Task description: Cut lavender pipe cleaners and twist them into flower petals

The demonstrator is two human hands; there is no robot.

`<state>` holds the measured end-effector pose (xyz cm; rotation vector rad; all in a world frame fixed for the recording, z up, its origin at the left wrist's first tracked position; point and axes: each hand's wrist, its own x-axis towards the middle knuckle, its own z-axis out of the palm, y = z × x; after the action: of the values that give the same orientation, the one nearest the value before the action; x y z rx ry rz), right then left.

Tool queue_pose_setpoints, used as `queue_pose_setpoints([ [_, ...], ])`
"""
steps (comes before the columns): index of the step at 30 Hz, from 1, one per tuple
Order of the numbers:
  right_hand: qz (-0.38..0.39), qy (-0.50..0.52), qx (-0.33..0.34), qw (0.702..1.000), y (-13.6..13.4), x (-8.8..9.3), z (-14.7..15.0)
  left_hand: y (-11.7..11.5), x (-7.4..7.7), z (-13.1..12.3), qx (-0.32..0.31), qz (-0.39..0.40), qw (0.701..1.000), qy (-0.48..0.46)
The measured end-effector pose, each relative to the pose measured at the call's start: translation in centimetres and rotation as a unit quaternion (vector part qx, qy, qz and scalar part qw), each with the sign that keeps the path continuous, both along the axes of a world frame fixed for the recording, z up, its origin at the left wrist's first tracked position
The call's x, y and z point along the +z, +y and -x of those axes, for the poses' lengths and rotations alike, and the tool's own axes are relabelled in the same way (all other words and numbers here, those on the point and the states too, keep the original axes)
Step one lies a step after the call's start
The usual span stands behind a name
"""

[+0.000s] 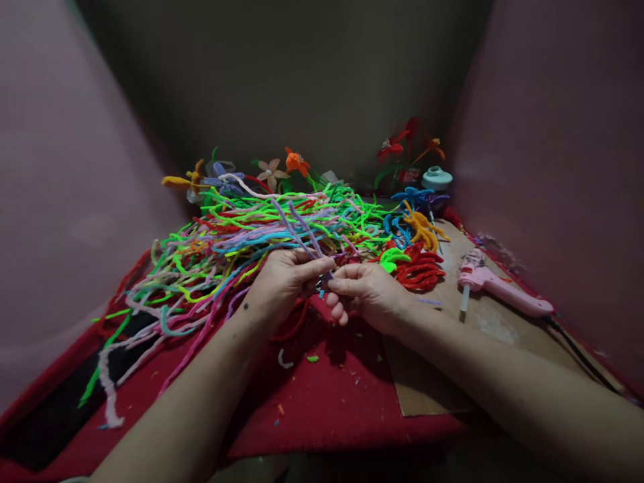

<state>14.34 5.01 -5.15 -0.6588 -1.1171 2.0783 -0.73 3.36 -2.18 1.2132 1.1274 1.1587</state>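
My left hand [282, 282] and my right hand [365, 292] meet at the middle of the red cloth [322, 396], both pinched on thin lilac pipe cleaners [302, 231] that slant up and away to the left. Just behind them spreads a big heap of pipe cleaners [241, 248] in green, pink, blue and purple. Right of my right hand lies a bundle of bent red pipe cleaners [420, 268] with a green piece [392, 258] on it.
A pink glue gun [498, 285] lies on a brown board [483, 329] at the right, its cord trailing off. Finished pipe-cleaner flowers [282, 168] stand along the back, with red ones [397, 144] and a pale lid [437, 178] at right. Small scraps dot the cloth.
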Motion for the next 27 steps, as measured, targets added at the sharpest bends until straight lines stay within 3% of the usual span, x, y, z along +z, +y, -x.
queue_pose_setpoints([
  [5, 0.011, -0.020, -0.001, 1.000, 0.0, -0.3, -0.1, -0.1, 0.5, 0.0, 0.067, 0.016, 0.998, 0.009],
  [12, -0.013, 0.002, 0.006, 1.000, 0.3, -0.1, -0.3, 0.0, 0.2, 0.2, 0.015, 0.020, 1.000, 0.010],
  [27, -0.009, -0.048, -0.063, 0.997, 0.1, 0.3, -0.2, 0.2, -0.8, -0.1, -0.007, 0.018, 0.999, 0.032],
])
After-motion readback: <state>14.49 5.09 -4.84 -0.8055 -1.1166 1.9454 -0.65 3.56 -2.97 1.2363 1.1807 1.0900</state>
